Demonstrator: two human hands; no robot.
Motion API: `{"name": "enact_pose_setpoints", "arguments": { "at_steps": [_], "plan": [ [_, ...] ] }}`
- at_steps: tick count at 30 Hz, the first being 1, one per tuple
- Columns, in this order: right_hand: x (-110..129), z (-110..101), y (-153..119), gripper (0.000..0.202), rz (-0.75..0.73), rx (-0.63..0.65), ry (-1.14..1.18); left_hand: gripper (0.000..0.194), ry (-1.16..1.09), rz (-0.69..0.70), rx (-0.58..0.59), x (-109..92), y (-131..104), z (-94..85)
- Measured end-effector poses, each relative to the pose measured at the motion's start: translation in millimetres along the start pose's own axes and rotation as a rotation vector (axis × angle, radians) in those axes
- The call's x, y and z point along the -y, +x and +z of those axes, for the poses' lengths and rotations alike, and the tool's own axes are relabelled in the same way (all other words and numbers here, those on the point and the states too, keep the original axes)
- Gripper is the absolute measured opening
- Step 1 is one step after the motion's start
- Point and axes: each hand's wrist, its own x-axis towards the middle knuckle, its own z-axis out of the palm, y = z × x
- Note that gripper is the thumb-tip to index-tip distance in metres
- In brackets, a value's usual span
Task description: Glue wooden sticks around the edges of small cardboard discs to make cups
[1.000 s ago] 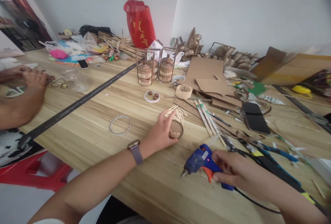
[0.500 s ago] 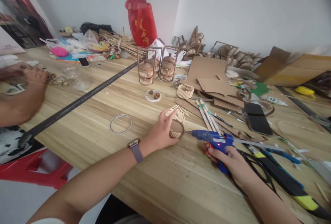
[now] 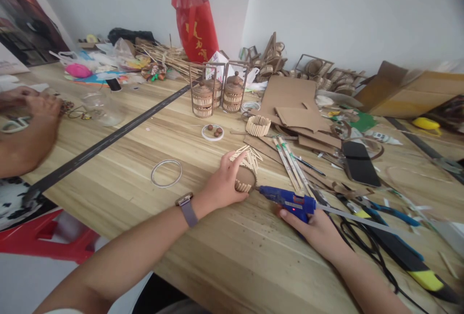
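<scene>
Against left palm (image 3: 225, 184): round stick-edged piece (image 3: 246, 178); right hand (image 3: 319, 231) grips glue gun (image 3: 288, 202)

Blue glue gun (image 3: 290, 201) nozzle beside round stick-edged base (image 3: 246, 178).

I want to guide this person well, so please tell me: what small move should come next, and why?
Probably ease the glue gun slightly along the rim of the round piece: its nozzle is at that rim, and the left hand steadies the piece.

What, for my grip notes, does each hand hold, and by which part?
Right hand: blue glue gun, by its handle. Left hand: round stick-edged piece, by its edge.
</scene>
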Motion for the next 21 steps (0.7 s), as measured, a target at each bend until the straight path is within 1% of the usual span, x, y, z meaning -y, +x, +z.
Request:
{"name": "enact_pose_setpoints", "arguments": {
  "at_steps": [5, 10, 21],
  "plan": [
    [-4.2, -0.8, -0.5, 0.042, -0.033, 0.006, -0.056, 0.105, 0.022, -0.021, 0.007, -1.9, -0.1, -0.8],
    [-10.4, -1.0, -1.4, 0.038, -0.035, -0.015, -0.106, 0.106, 0.022, -0.015, 0.013, -2.2, 0.1, -1.4],
    [-1.6, -0.1, -3.2, 0.031, -0.167, 0.013, -0.189, 0.107, 0.025, -0.001, 0.005, 0.4, 0.0, 0.3]
  ]
}}
